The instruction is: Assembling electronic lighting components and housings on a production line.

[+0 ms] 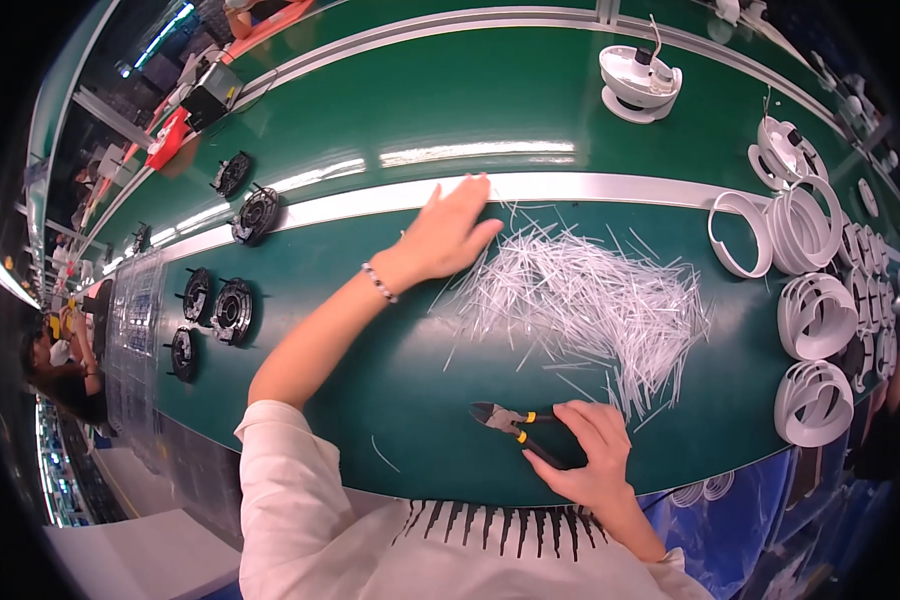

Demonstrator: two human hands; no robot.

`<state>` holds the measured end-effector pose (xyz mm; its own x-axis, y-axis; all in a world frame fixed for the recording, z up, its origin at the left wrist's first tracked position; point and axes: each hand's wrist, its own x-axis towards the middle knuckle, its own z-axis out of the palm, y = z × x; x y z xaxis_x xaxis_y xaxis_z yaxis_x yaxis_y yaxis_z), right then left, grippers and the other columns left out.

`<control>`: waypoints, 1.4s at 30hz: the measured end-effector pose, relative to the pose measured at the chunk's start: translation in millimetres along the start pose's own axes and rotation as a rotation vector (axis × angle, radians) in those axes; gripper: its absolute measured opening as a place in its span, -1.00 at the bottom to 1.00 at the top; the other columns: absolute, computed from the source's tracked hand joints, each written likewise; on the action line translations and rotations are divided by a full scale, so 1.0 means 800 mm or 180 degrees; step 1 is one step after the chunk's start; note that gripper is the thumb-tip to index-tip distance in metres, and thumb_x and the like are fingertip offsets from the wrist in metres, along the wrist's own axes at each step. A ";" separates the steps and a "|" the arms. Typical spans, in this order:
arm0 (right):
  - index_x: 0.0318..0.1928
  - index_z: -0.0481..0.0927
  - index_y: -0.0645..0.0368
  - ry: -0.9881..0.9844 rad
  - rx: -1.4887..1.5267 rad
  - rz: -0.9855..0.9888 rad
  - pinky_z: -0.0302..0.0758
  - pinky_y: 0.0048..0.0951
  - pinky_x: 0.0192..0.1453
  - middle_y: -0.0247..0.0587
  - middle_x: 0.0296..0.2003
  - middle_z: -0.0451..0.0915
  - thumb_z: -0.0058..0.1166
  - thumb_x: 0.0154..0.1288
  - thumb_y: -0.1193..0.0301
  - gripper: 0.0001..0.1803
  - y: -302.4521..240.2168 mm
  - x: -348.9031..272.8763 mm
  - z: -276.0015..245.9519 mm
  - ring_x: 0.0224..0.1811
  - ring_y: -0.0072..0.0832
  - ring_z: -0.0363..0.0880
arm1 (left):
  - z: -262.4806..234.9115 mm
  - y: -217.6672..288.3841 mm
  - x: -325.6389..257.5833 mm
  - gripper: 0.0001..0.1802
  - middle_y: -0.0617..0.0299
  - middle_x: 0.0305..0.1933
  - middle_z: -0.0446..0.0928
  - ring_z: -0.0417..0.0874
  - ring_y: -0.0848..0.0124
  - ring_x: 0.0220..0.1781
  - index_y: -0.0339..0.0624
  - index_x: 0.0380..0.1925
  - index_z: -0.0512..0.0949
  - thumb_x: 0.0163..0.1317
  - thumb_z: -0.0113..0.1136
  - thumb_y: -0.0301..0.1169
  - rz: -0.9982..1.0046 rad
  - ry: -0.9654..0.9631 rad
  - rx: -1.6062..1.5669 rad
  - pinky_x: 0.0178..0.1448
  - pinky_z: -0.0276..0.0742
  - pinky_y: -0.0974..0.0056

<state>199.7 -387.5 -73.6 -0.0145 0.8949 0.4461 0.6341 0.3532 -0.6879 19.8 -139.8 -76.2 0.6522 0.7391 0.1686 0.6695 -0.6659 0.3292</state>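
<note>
Diagonal cutters (500, 415) with black and yellow handles lie in my right hand (595, 455), low over the near part of the green table. Their jaws point left and the handles stand apart. My left hand (448, 235), with a beaded bracelet (379, 283) at the wrist, reaches to the pale metal rail (570, 187). Its fingers are stretched out, the thumb is apart, and no object shows in it. Beside that thumb spreads a loose heap of thin white plastic strips (600, 300). One single strip (385, 455) lies alone near the front edge.
Black round parts (232, 311) sit at the left, some beyond the rail. White rings (815, 402) stand stacked at the right, beside more round parts. White housings with wires (640, 85) rest on the green belt beyond the rail. Another person (70, 370) is at the far left.
</note>
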 end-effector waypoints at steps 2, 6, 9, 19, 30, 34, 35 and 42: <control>-0.24 0.52 0.22 -0.0041 -0.0004 -0.0009 0.37 -0.39 -0.24 -0.18 -0.29 0.49 0.36 -0.45 0.42 -0.44 -0.003 0.000 0.000 -0.33 -0.28 0.46 | 0.013 0.027 0.002 -0.44 -0.09 0.21 0.17 0.10 0.12 0.31 -0.36 0.09 0.20 0.22 -0.17 -0.15 0.0507 -0.0284 -0.0046 0.32 -0.12 -0.09; -0.25 0.51 0.22 0.0005 0.0040 0.0009 0.40 -0.38 -0.25 -0.14 -0.29 0.50 0.37 -0.47 0.45 -0.43 0.000 0.003 0.002 -0.34 -0.26 0.47 | -0.005 0.059 -0.005 -0.44 0.06 0.24 0.18 0.18 0.18 0.28 -0.19 0.17 0.16 0.12 -0.05 -0.38 0.1111 0.0245 -0.0350 0.35 -0.18 -0.03; -0.25 0.50 0.26 0.0099 0.0098 -0.0015 0.41 -0.39 -0.27 -0.12 -0.31 0.50 0.35 -0.48 0.48 -0.43 -0.003 0.007 -0.001 -0.34 -0.26 0.47 | -0.061 0.039 -0.045 -0.45 0.02 0.19 0.25 0.23 0.15 0.24 -0.24 0.13 0.20 0.09 0.02 -0.42 0.0637 0.0924 -0.0135 0.31 -0.03 0.01; -0.24 0.46 0.26 -0.0118 0.0332 -0.0111 0.40 -0.39 -0.28 -0.09 -0.32 0.50 0.32 -0.48 0.51 -0.42 -0.005 0.010 -0.001 -0.35 -0.26 0.45 | -0.084 0.084 -0.291 -0.72 0.06 0.09 0.29 0.27 0.06 0.15 -0.09 -0.45 0.46 -0.18 0.30 -0.30 -0.0227 -0.1138 -0.0718 0.25 0.02 -0.16; -0.24 0.49 0.28 0.0128 0.0016 -0.0164 0.40 -0.39 -0.27 -0.09 -0.33 0.50 0.30 -0.51 0.53 -0.41 -0.005 0.008 -0.001 -0.34 -0.23 0.46 | -0.046 0.009 -0.163 -0.89 -0.02 0.16 0.23 0.25 0.09 0.17 -0.20 -0.57 0.43 -0.08 0.19 -0.54 -0.0576 0.1425 -0.0376 0.16 0.21 0.16; -0.24 0.49 0.26 0.0102 -0.0030 -0.0133 0.41 -0.37 -0.24 -0.10 -0.34 0.51 0.29 -0.50 0.52 -0.43 -0.003 0.008 0.005 -0.34 -0.23 0.46 | -0.018 -0.019 -0.114 -0.81 0.02 0.14 0.27 0.41 0.18 0.01 -0.23 -0.30 0.53 0.04 0.06 -0.54 -0.0441 0.1069 -0.0648 0.04 0.33 0.26; -0.25 0.49 0.26 0.0106 -0.0034 -0.0123 0.41 -0.37 -0.24 -0.10 -0.35 0.51 0.29 -0.50 0.52 -0.43 0.000 0.008 0.005 -0.34 -0.23 0.46 | -0.013 -0.017 -0.105 -0.79 0.00 0.12 0.30 0.42 0.15 -0.02 -0.26 -0.27 0.51 0.04 0.05 -0.53 -0.0437 0.0965 -0.0484 0.04 0.34 0.24; -0.23 0.49 0.25 -0.0049 -0.0014 -0.0059 0.39 -0.31 -0.18 -0.07 -0.33 0.50 0.28 -0.46 0.48 -0.44 -0.013 0.011 0.012 -0.31 -0.18 0.44 | -0.027 -0.022 -0.110 -0.74 0.04 0.02 0.37 0.39 0.13 0.01 -0.27 -0.29 0.50 -0.03 0.15 -0.44 -0.0431 0.1137 -0.0143 0.09 0.34 0.19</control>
<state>185.5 -380.9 -68.2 -0.0381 0.8922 0.4500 0.6370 0.3687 -0.6770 -57.3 -190.8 -77.0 0.3887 0.8142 0.4313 0.7196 -0.5606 0.4097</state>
